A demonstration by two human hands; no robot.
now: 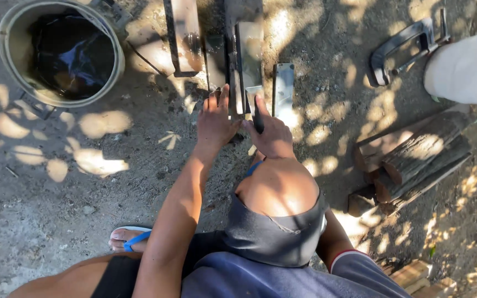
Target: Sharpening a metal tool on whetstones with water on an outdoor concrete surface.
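The person squats on the dirt ground (56,187), and both hands reach out to a long flat stone (248,60) that lies on the ground in front of the knee (280,187).

The left hand (215,122) lies just left of the long flat stone, at its near end. Its fingers are stretched out and close together, and the fingertips touch the dark edge of the stone.

The right hand (274,135) is at the near end of the stone too, just right of the left hand. It is curled around a dark handle (259,115). A small shiny blade (253,92) sticks out from the handle and lies flat on the near end of the stone.

A second flat grey bar (284,88) lies just right of the stone. A brown block (185,36) lies just left of it. Far to the left of the stone stands a round bucket (8,52) with dark water inside.

Far to the right of the stone lie some split logs (415,157). Above the logs, a black metal clamp (401,47) lies beside another person's pale trouser leg (467,69). Down left of the stone, near the person, is a foot in a blue sandal (131,238).
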